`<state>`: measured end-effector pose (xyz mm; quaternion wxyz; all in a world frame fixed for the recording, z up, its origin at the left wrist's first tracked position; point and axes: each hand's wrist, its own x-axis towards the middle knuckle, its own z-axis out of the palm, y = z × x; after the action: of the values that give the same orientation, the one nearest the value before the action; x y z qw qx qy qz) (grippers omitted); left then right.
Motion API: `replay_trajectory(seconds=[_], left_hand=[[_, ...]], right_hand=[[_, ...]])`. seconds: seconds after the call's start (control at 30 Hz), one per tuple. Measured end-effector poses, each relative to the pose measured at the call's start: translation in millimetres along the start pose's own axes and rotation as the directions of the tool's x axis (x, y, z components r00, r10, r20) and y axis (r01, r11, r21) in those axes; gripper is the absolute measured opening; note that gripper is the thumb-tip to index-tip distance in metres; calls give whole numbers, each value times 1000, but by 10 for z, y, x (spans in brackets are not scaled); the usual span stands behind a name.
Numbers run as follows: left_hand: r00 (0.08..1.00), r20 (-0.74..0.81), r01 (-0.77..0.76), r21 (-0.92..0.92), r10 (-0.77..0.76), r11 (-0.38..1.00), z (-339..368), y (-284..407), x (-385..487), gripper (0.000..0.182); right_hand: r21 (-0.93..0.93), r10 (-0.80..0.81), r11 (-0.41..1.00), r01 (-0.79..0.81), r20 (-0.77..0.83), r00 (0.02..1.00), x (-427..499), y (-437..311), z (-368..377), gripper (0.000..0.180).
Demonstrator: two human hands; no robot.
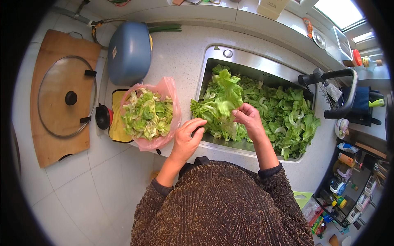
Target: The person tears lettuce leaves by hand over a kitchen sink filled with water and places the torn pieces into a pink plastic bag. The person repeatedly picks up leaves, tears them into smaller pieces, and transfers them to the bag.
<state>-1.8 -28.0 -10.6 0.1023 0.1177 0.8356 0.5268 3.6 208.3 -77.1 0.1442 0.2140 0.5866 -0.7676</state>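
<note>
My right hand (248,118) pinches the lower edge of a green lettuce leaf (228,89), which stands up over the left part of the sink. Between the sink and a pink plastic bag (176,110), my left hand (189,135) hovers near the counter's front edge, its fingers curled with thumb and index finger close together; whether it holds a scrap cannot be told. Heaps of lettuce leaves (277,107) fill the stainless steel sink (258,63). Torn, paler lettuce pieces (149,115) are piled in the open bag to the left.
A blue plastic basin (129,53) stands on edge behind the bag, which overlaps a yellow cloth (118,123). Farther left, a glass lid (66,113) rests against a wooden board (46,77). A black faucet (341,73) reaches over the sink's right end, near a dark knife block (358,104).
</note>
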Motion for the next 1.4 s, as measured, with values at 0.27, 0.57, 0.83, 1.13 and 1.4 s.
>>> replay_trajectory(seconds=[0.27,0.57,0.83,1.13,1.4], left_hand=[[982,-29,-179,204,189,963,239,38,206,55],[976,123,211,-299,-181,931,127,-89,265,40],[945,183,327,-611,-272,721,-30,-31,126,36],[975,11,207,-425,-223,881,120,-218,-37,34],[967,-9,206,-553,-253,807,179,-120,-96,27]], right_hand=[[20,-163,987,162,34,986,-129,-397,334,17],[139,-218,965,222,-45,975,-230,-614,469,23],[-285,7,956,66,250,968,-331,-466,284,31],[-679,-368,618,396,196,909,-442,-363,576,17],[41,-38,999,36,56,998,-301,-160,364,12]])
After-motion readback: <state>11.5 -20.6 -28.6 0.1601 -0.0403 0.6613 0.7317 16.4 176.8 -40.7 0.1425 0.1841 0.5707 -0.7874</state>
